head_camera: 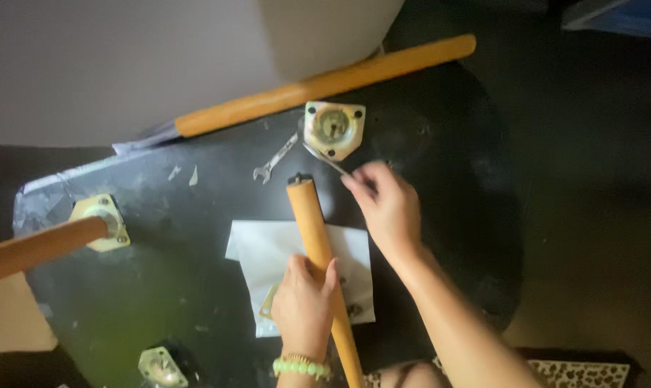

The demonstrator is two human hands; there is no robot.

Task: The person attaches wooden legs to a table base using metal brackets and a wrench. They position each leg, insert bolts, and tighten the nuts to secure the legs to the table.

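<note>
Seen from above: left hand [304, 298], a green bead bracelet [301, 367] at its wrist, wrapped around a tapered, light-orange wooden furniture leg [318, 248], fingers closed about its middle, the leg's threaded bolt end pointing away from the body toward a pale-yellow metal mounting plate [333, 128]. Right hand [388, 206] just beyond the leg's tip, fingertips pinching the handle of a slim silver metal wrench [324, 159] whose far end meets the lower edge of that plate. Beside it, to the left, a second small silver open-ended spanner [275, 159] lying loose on the black underside of an upturned furniture panel [196, 273]. Under the gripped leg, a white sheet of paper [264, 255] with another plate and small hardware partly hidden on it. At far left, a second wooden leg [34, 248] already seated in a matching corner plate [103, 215]. Along the panel's far edge, a third long wooden leg [325, 85] lying flat, near a pale grey wall surface. At the bottom edge, a further empty mounting plate [160, 366]. Dark floor [591, 179] around the panel.
</note>
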